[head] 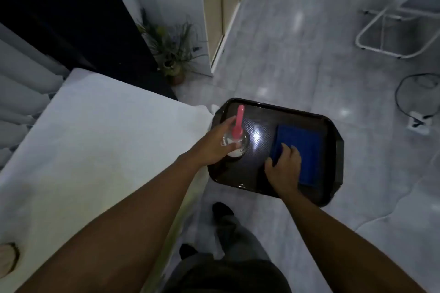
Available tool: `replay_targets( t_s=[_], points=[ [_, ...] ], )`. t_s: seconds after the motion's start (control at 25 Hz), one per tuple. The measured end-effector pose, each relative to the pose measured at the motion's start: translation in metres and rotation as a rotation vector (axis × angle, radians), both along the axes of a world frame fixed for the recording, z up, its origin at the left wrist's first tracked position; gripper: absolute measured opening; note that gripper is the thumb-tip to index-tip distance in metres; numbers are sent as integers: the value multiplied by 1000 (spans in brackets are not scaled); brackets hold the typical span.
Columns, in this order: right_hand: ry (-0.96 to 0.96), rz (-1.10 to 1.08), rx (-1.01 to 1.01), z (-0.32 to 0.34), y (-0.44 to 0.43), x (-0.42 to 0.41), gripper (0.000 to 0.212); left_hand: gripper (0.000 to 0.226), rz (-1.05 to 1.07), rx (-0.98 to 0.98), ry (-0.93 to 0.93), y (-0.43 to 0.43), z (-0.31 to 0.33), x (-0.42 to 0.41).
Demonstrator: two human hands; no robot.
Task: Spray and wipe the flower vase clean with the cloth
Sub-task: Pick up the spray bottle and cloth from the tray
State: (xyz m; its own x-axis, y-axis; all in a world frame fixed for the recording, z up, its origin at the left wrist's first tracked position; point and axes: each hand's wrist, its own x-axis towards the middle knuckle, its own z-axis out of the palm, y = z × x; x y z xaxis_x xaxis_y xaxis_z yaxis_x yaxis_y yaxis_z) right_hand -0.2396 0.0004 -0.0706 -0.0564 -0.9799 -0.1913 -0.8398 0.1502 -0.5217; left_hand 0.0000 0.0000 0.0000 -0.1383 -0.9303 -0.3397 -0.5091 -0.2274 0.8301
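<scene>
Honestly this looks like the very start, basically just the gear getting picked up. A black tray (333,150) sits down by the corner of a bed (95,138) with a pale cover, though I can't tell what's holding the tray up. On it stands a clear spray bottle (235,143) with a pink trigger head, and beside that a folded blue cloth (302,150) lies flat.

Left hand (214,145) has its grip wrapped around the bottle body, fingers curled on the glassy side, bottle upright on the tray. Right hand (283,169) rests on the near left corner of the cloth, fingertips bent over the edge like it's pinching it up, but the cloth looks mostly flat.

The flower vase (175,71) is well apart from all this, on the floor by the wall past the bed, greenery sticking out of it. Nothing suggests it's been sprayed or wiped, so I'd say all the actual cleaning is left: carry stuff over, spray, wipe.
</scene>
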Motion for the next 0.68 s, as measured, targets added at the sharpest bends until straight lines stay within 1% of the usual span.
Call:
replay_targets(
  t_s=[0.04,0.12,0.2,0.24,0.28,0.36,0.44,0.48,0.56,0.6,0.64,0.68],
  points=[
    [68,-28,66,-4,-6,-6,76,81,-14,-37,35,-2,2,-6],
    [164,-42,173,-10,-16,-15,98,85,-4,-38,31,-6,1,-14],
    [233,-7,235,-15,-25,-18,109,87,25,-28,47,-9,-2,-21],
    [275,17,247,-19,-26,-17,109,88,45,-28,49,-10,-3,-24],
    [307,40,254,-22,-27,-15,105,87,51,-34,53,-12,-6,-27],
    [371,73,255,-26,-28,-13,89,86,61,-47,45,-13,-12,-32],
    [489,174,290,-26,-29,-16,76,82,87,-54,45,-16,-15,-36],
    [562,245,301,-24,-30,-19,73,79,113,-69,32,-16,-17,-38],
    [669,375,323,-17,-38,-27,77,75,153,-115,5,-13,-19,-38],
    [683,401,324,-13,-42,-29,78,74,171,-135,-8,-11,-19,-37],
    [658,395,313,-8,-48,-30,72,73,184,-141,-11,-8,-18,-35],
    [615,393,293,0,-55,-28,60,72,206,-142,-2,-5,-15,-31]
  ],
)
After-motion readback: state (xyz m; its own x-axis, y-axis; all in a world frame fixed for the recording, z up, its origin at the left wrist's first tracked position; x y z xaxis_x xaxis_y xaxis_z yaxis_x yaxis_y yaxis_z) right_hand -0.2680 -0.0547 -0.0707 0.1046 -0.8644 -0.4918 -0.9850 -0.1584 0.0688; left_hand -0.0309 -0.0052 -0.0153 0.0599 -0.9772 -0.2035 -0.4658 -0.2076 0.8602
